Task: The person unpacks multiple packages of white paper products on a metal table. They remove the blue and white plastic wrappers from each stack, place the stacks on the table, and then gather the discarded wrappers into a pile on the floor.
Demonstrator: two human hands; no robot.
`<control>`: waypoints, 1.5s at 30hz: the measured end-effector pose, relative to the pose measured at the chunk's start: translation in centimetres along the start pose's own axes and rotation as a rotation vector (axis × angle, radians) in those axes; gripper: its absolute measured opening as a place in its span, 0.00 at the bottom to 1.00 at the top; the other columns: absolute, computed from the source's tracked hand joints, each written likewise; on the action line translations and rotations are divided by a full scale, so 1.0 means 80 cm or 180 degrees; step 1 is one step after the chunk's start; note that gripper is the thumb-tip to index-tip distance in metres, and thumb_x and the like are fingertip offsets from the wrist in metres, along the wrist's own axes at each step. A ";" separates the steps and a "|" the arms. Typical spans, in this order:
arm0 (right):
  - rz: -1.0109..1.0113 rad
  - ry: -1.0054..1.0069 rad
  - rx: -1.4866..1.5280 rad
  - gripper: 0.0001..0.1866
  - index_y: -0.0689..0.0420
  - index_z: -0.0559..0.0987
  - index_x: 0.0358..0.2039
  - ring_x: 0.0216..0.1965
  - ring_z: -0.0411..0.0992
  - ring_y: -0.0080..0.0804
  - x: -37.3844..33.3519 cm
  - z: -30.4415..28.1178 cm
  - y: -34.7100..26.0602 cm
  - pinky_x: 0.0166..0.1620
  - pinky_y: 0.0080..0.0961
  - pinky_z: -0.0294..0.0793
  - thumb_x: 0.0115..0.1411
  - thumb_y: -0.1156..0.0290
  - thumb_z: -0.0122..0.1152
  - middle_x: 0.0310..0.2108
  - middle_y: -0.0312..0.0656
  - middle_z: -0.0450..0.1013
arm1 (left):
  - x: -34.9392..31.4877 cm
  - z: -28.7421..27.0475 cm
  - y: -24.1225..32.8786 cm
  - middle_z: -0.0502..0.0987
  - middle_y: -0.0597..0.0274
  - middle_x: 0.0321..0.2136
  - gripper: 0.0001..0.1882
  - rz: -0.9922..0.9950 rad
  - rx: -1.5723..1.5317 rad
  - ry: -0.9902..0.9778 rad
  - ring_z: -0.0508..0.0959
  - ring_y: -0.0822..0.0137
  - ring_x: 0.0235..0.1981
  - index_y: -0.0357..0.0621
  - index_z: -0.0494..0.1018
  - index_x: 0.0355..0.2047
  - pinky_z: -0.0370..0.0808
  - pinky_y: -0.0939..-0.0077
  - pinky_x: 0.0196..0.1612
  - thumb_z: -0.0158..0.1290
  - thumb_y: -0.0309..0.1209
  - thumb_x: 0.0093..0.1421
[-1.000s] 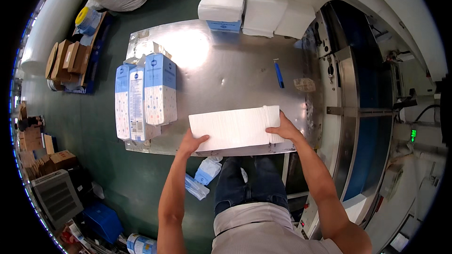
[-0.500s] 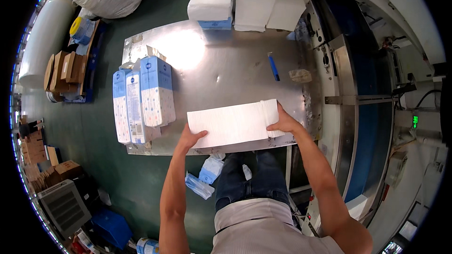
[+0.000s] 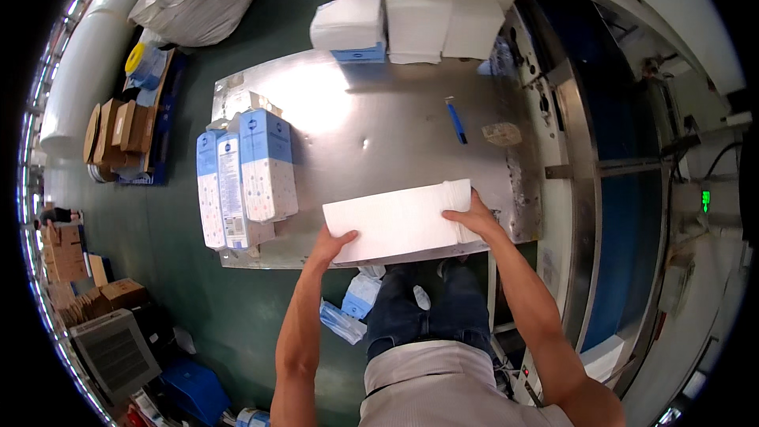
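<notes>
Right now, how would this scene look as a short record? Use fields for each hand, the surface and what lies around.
Left hand: grips the left end of a long white stack
Right hand: grips its right end
Surface: metal table
Left side: blue-and-white packs
Right side: slim blue tool
Far edge: other white stacks
Floor: crumpled blue-and-white plastic

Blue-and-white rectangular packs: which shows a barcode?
The middle blue-and-white pack: its barcode panel shows, whereas the packs either side look dotted.
</notes>
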State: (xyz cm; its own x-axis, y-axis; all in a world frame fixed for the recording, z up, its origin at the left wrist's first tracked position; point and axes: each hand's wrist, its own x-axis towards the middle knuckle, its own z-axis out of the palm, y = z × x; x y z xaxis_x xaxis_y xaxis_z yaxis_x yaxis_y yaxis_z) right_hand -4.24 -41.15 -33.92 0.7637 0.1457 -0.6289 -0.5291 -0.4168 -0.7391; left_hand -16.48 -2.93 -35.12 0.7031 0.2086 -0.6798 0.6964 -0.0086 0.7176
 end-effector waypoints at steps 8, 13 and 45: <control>-0.0629 0.0257 -0.0115 0.56 0.64 0.60 0.69 0.63 0.69 0.46 -0.061 -0.087 -0.004 0.67 0.35 0.66 0.43 0.63 0.83 0.62 0.53 0.71 | -0.062 0.100 0.051 0.79 0.51 0.54 0.31 0.0168 -0.0518 -0.0305 0.78 0.58 0.55 0.34 0.69 0.61 0.74 0.62 0.60 0.65 0.21 0.56; -0.0772 0.1073 -0.0220 0.59 0.60 0.58 0.71 0.65 0.67 0.45 -0.228 -0.313 -0.057 0.68 0.36 0.64 0.43 0.62 0.83 0.62 0.54 0.70 | -0.163 0.277 0.179 0.75 0.52 0.56 0.37 0.0695 -0.0414 -0.0681 0.77 0.58 0.56 0.37 0.60 0.66 0.75 0.60 0.60 0.62 0.18 0.57; -0.0509 0.1813 -0.0648 0.15 0.52 0.83 0.44 0.37 0.81 0.51 -0.377 -0.299 0.135 0.39 0.49 0.81 0.62 0.57 0.62 0.37 0.49 0.81 | -0.244 0.510 0.083 0.78 0.52 0.46 0.27 -0.0394 0.1621 -0.2362 0.81 0.60 0.44 0.37 0.64 0.64 0.82 0.63 0.49 0.57 0.24 0.66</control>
State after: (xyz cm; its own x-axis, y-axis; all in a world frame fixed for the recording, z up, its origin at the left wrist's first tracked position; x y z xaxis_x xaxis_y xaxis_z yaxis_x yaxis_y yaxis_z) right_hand -24.14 -71.51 -17.15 0.9346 -0.2575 -0.2454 -0.3537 -0.6002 -0.7174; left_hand -19.73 -46.98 -23.24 0.4083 -0.4452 -0.7970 0.6285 -0.4961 0.5991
